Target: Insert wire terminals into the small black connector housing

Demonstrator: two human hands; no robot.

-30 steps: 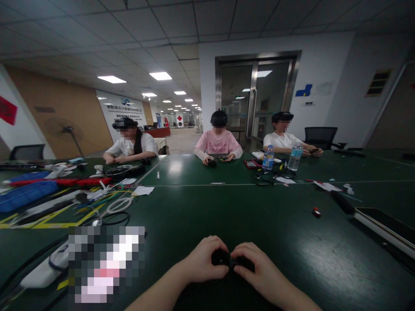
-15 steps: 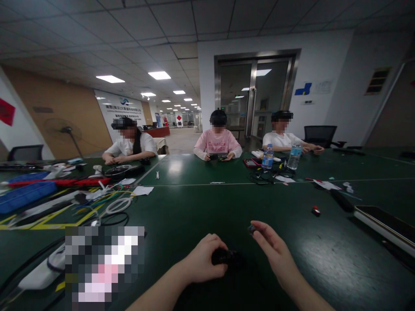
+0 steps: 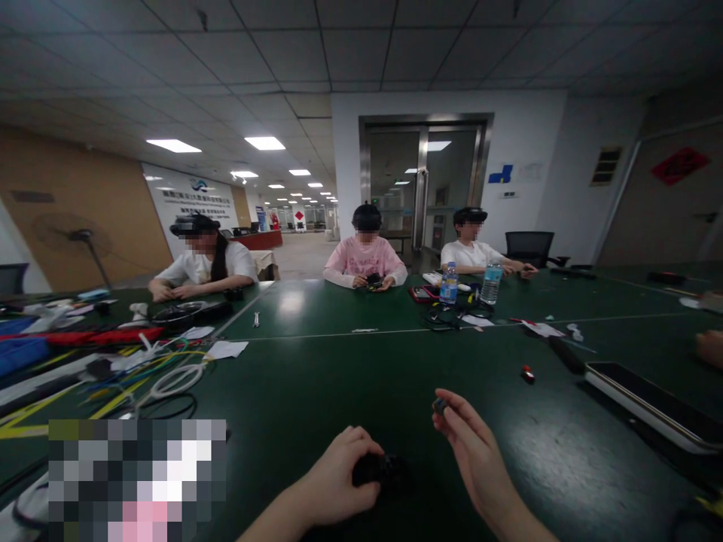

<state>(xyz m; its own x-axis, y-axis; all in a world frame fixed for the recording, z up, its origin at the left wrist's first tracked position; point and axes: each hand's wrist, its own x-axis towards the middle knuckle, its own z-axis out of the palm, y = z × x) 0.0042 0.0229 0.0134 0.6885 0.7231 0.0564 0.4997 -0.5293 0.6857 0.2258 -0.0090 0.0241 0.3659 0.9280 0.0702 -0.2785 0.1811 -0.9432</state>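
Observation:
My left hand (image 3: 347,478) is closed around a black object (image 3: 384,473) on the green table; it is too dark to name its kind. Thumb and fingers grip its left end, while the right end sticks out. To the right and a little higher, my right hand (image 3: 471,448) pinches a small dark grey piece (image 3: 439,406) between thumb and fingertips, apart from the black object. What this piece is, I cannot make out. A small red and black item (image 3: 527,374) lies on the table beyond my right hand.
At right lies a flat black-topped device (image 3: 649,399). Two water bottles (image 3: 449,284) stand farther back near cables. Cables (image 3: 175,380), paper (image 3: 227,349) and blue trays (image 3: 22,355) crowd the left. Several people sit around the table (image 3: 316,361); part of another hand (image 3: 709,346) shows at the right edge.
The view has turned to the right and tilted up slightly. Both hands keep their grips, and my right hand has rotated a little. Another person's hand has appeared at the right edge.

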